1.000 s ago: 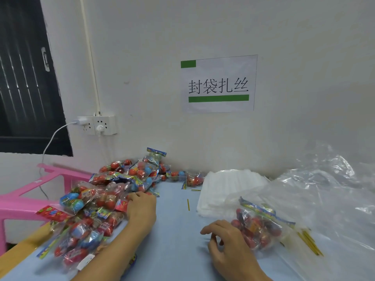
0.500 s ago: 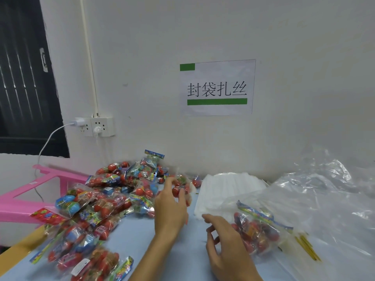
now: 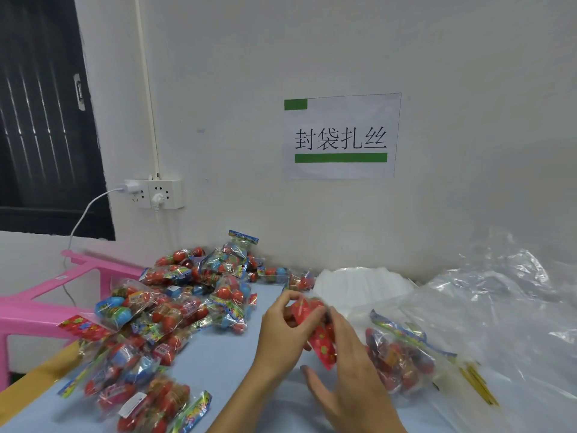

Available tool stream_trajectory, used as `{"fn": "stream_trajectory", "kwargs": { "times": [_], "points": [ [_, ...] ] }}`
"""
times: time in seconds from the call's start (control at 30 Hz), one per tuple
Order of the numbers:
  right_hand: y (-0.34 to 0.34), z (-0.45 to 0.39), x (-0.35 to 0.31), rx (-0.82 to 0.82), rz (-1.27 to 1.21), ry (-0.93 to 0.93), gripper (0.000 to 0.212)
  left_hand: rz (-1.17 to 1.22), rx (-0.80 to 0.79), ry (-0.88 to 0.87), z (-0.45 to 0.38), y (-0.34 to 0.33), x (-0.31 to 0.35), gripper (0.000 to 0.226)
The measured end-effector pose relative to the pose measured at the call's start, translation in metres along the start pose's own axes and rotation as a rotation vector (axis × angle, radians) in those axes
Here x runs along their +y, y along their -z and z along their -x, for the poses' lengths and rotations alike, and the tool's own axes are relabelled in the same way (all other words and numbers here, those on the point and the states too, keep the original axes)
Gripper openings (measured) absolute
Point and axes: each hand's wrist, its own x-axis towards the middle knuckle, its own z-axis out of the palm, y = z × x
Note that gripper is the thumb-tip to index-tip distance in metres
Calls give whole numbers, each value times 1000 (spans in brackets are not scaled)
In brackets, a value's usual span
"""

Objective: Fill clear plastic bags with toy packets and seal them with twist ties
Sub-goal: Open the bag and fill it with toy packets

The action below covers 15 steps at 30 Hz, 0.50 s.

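Both hands meet over the blue desk, just in front of the white stack of folded bags. The left hand has its grip pinched on a red toy packet, fingers curled around its top. The right hand lies against the packet's near side with fingers fairly straight; whether it actually holds the packet I cannot tell. Left of the stack, a heap of toy packets sprawls toward the pink plastic chair. Right of the hands lies a clear bag already holding packets, with yellow twist ties beside it and crumpled clear plastic sheeting beyond. Above the stack, a paper sign hangs on the wall; a socket strip sits further left.
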Motion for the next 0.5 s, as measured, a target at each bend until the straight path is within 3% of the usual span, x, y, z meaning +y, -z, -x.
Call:
{"fn": "stream_trajectory", "kwargs": {
  "times": [0.13, 0.23, 0.4, 0.5],
  "points": [
    [5, -3, 1, 146, -67, -119, 78, 96, -205, -25, 3, -2, 4, 13],
    [9, -7, 5, 276, -108, -206, 50, 113, -222, -5, 1, -2, 1, 24],
    [12, -10, 9, 322, -156, -341, 34, -167, 176, -25, -15, 14, -17, 13],
    [11, -9, 11, 299, -197, -379, 30, -328, 421, 90, -24, 32, -31, 15]
  ]
}}
